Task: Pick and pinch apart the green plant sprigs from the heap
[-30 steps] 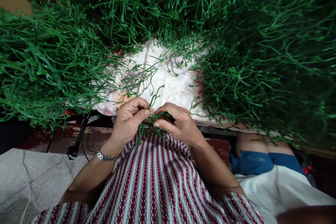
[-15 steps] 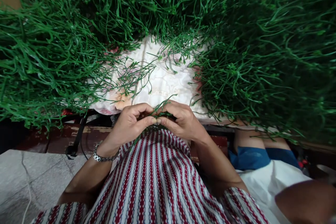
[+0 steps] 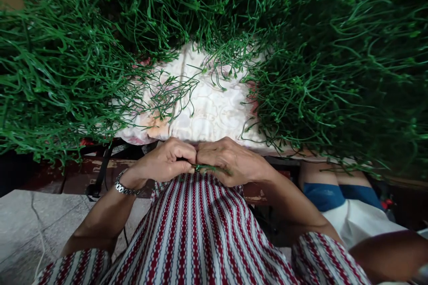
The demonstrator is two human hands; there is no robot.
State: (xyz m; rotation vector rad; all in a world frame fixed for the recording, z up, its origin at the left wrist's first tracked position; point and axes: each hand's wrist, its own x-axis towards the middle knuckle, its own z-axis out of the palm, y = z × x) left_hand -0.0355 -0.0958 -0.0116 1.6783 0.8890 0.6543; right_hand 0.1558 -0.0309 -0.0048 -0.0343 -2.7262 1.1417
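Observation:
My left hand (image 3: 167, 160) and my right hand (image 3: 230, 160) meet knuckle to knuckle over my lap, just above my red and white striped garment (image 3: 200, 231). Both are closed on a small green plastic sprig (image 3: 209, 168), of which only a short piece shows under my right fingers. A metal bracelet (image 3: 124, 188) circles my left wrist. Great heaps of green plastic stems (image 3: 334, 75) lie ahead on a white patterned cloth (image 3: 207, 111).
The green stems (image 3: 60, 75) also fill the left and top of the view. A dark wooden edge (image 3: 76, 176) and a black cable (image 3: 100, 173) run below the cloth. Grey stone floor (image 3: 26, 227) lies at lower left. Another person's leg in blue shorts (image 3: 337, 193) sits at right.
My hands have drawn together and dropped a little toward my lap. The sprig's stems that stuck up between them are now folded out of sight inside my fingers.

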